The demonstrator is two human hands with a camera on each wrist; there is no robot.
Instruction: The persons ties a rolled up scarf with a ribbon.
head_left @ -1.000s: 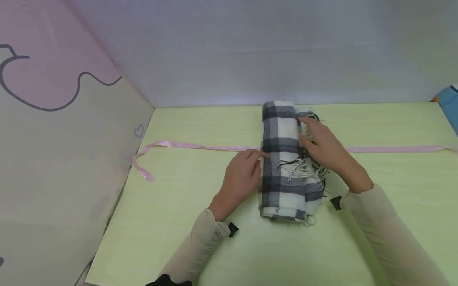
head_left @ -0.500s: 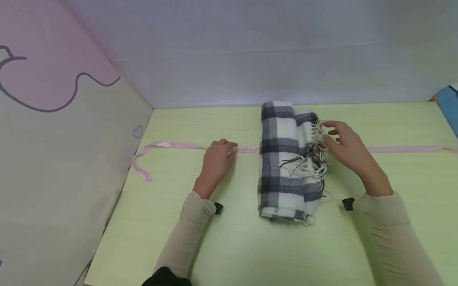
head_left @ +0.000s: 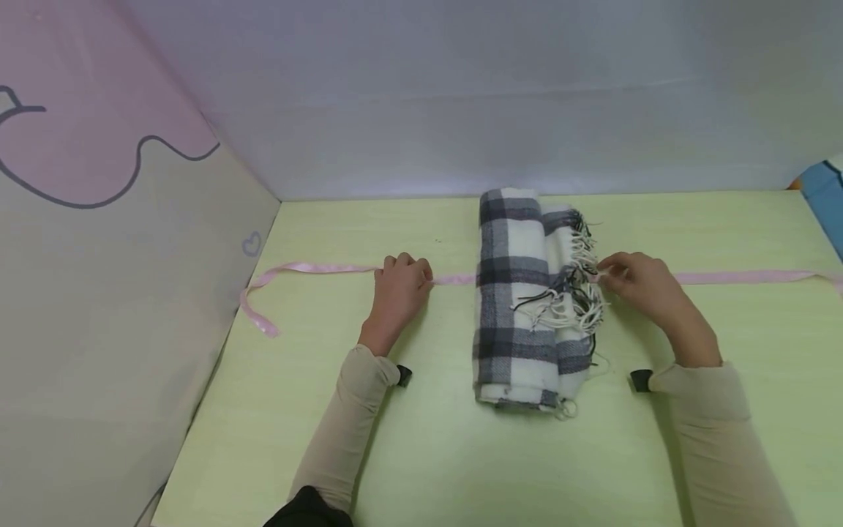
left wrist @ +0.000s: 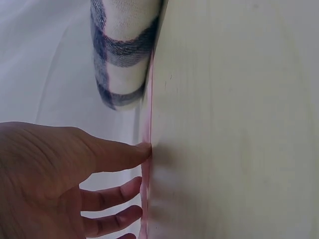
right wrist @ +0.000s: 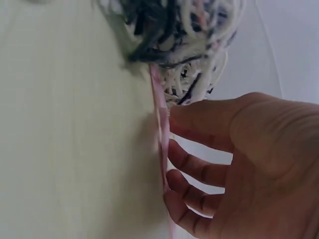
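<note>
A rolled grey-and-white plaid scarf (head_left: 510, 293) lies on the pale green table (head_left: 461, 454), its fringe (head_left: 573, 300) facing right. A pink ribbon (head_left: 329, 268) runs across the table under the roll. My left hand (head_left: 415, 272) sits on the ribbon just left of the scarf, thumb and curled fingertips closing on it. In the left wrist view the hand (left wrist: 142, 167) meets the ribbon (left wrist: 148, 99) below the scarf (left wrist: 124, 50). My right hand (head_left: 609, 272) pinches the ribbon right beside the fringe. The right wrist view shows that hand (right wrist: 172, 149) on the ribbon (right wrist: 159, 114) under the fringe (right wrist: 184, 30).
A pink-and-beige panel (head_left: 99, 256) walls the left side, and a pale wall (head_left: 461, 95) closes the back. The ribbon's left end curls at the panel (head_left: 257, 315). A blue object (head_left: 826, 190) shows at the far right edge.
Both hands left the scarf roll. The left hand slid left onto the ribbon; the right hand moved off the fringe and down onto the ribbon, its fingers closing.
</note>
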